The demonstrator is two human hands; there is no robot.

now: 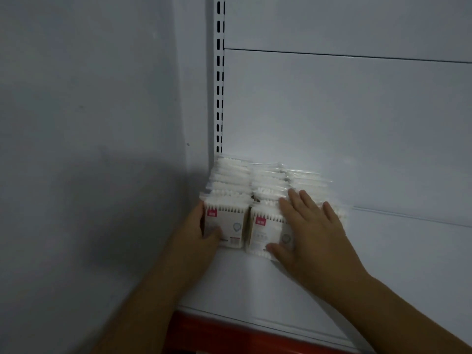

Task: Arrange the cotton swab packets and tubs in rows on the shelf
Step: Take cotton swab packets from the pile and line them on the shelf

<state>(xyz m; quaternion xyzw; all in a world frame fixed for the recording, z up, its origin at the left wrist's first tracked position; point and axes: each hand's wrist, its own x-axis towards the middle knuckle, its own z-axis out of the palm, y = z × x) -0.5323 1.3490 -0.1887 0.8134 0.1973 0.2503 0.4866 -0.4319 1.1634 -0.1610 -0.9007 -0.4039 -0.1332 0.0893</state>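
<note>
Cotton swab packets stand upright in three rows at the shelf's back left corner: a left row, a middle row and a right row. My left hand grips the front packet of the left row, thumb curled over its face. My right hand lies flat with straight fingers over the front of the middle and right rows, thumb on the front middle packet. No tubs are in view.
The white shelf board stretches out to the right, with a red front strip. A slotted white upright and the grey wall close off the left side. The back panel rises behind the rows.
</note>
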